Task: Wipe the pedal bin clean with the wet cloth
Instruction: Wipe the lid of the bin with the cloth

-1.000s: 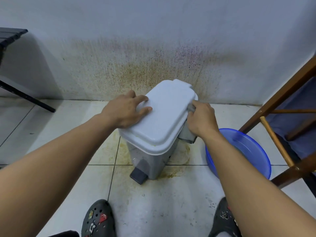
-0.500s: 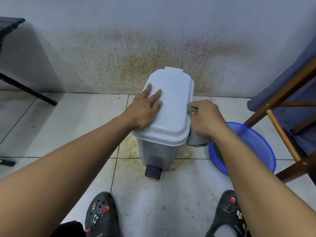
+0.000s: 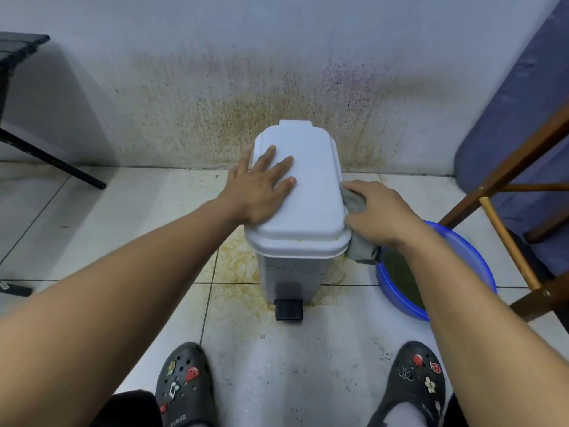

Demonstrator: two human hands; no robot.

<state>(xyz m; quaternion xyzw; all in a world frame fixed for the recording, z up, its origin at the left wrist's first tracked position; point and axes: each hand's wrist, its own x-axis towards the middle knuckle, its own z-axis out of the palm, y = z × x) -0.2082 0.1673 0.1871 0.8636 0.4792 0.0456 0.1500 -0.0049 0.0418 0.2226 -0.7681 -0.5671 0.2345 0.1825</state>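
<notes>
A pale grey pedal bin point(image 3: 311, 192) stands upright on the tiled floor against a stained wall, lid closed, its black pedal point(image 3: 288, 309) facing me. My left hand point(image 3: 261, 189) lies flat on the left part of the lid, fingers spread. My right hand point(image 3: 380, 214) presses a grey wet cloth point(image 3: 358, 245) against the bin's right side, just under the lid's rim. Most of the cloth is hidden under that hand; a fold hangs below it.
A blue basin point(image 3: 437, 272) of murky water sits on the floor right of the bin. A wooden chair frame point(image 3: 505, 211) with blue fabric stands at the far right. A black folding table leg point(image 3: 52, 161) crosses at the left. My two dark clogs point(image 3: 184, 383) are near the bottom edge.
The bin has turned from slanted to square, with the pedal facing me. My left hand slid further onto the lid and flattened. My right hand stayed on the cloth at the bin's right side.
</notes>
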